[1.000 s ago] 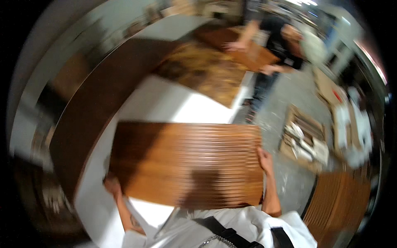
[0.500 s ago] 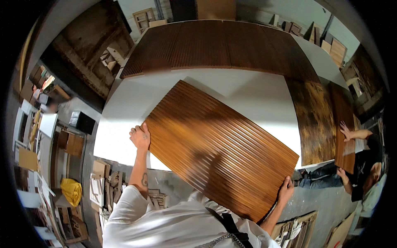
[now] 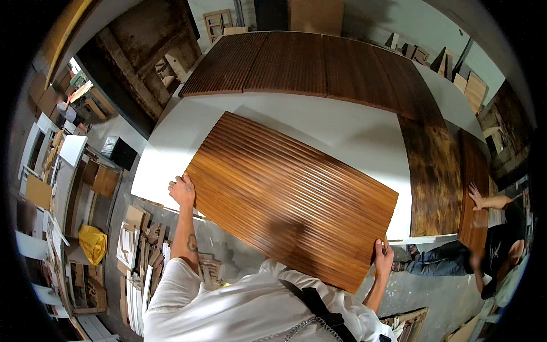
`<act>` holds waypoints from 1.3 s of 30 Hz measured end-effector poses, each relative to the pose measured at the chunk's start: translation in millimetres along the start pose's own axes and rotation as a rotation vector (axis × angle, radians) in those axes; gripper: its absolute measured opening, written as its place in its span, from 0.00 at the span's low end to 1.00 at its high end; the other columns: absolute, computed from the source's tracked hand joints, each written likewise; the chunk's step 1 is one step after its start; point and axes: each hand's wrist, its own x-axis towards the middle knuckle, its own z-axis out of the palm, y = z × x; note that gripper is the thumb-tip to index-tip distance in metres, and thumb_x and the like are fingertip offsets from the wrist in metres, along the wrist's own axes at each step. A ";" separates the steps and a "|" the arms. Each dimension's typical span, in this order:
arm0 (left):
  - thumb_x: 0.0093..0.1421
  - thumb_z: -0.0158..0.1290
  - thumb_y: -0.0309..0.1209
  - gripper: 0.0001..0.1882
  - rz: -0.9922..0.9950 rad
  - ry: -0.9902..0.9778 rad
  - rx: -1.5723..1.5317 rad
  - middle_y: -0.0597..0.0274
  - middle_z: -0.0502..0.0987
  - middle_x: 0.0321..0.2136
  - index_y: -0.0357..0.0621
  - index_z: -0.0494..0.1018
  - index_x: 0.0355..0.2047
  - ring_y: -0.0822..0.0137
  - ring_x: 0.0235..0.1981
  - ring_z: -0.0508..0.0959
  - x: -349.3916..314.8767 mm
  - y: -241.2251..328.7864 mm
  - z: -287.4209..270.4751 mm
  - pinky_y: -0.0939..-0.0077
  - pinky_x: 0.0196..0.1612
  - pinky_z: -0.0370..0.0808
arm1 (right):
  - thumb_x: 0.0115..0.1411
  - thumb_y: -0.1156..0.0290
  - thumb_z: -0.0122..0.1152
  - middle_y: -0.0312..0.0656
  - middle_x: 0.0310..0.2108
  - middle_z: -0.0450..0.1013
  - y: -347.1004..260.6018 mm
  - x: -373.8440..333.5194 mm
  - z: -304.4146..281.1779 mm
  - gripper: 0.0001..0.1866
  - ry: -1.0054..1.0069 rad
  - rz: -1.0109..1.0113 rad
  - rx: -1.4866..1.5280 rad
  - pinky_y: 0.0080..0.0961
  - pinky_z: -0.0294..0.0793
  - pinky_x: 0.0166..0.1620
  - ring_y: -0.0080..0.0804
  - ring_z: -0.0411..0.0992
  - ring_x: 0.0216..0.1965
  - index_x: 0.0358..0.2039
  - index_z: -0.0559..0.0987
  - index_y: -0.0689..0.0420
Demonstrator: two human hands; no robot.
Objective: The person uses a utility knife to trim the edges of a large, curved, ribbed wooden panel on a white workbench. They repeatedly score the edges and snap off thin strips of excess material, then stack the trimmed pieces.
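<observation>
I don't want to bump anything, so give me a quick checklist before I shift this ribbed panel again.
1. Left hand gripping the ribbed panel: ok.
2. Right hand gripping the opposite end: ok.
3. Panel square to the white table: not ok, it's angled.
4. Gap to the dark panels beyond: ok, white shows between.
5. Gap to the mottled board: ok, but narrow.
6. Panel's underside supported by the table: cannot tell.

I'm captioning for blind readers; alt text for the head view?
A person's left hand and right hand hold a ribbed brown panel at opposite ends, partly over a white table. Dark panels line the far side; at right, a co-worker's hand touches another panel.
</observation>
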 end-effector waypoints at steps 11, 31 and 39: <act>0.70 0.39 0.49 0.26 -0.010 -0.038 0.058 0.35 0.73 0.46 0.37 0.75 0.45 0.41 0.51 0.71 -2.9 17.6 -0.3 0.41 0.48 0.71 | 0.60 0.45 0.60 0.64 0.32 0.77 -78.7 78.1 6.3 0.29 -0.104 -0.093 -1.086 0.50 0.76 0.39 0.62 0.77 0.37 0.31 0.82 0.66; 0.57 0.58 0.58 0.47 0.342 -0.244 -0.487 0.36 0.67 0.57 0.35 0.60 0.65 0.37 0.57 0.68 -25.7 -4.6 -34.8 0.48 0.58 0.67 | 0.54 0.32 0.60 0.63 0.38 0.78 -114.0 207.7 38.6 0.43 -0.072 -0.047 -0.983 0.46 0.76 0.44 0.59 0.77 0.44 0.38 0.79 0.71; 0.40 0.71 0.52 0.59 0.474 -0.371 -0.651 0.43 0.58 0.66 0.47 0.56 0.69 0.42 0.65 0.58 -15.0 -19.1 -20.3 0.50 0.65 0.58 | 0.52 0.37 0.68 0.60 0.28 0.77 -68.7 152.7 36.1 0.37 0.105 -0.058 -0.986 0.45 0.74 0.37 0.57 0.77 0.33 0.30 0.79 0.68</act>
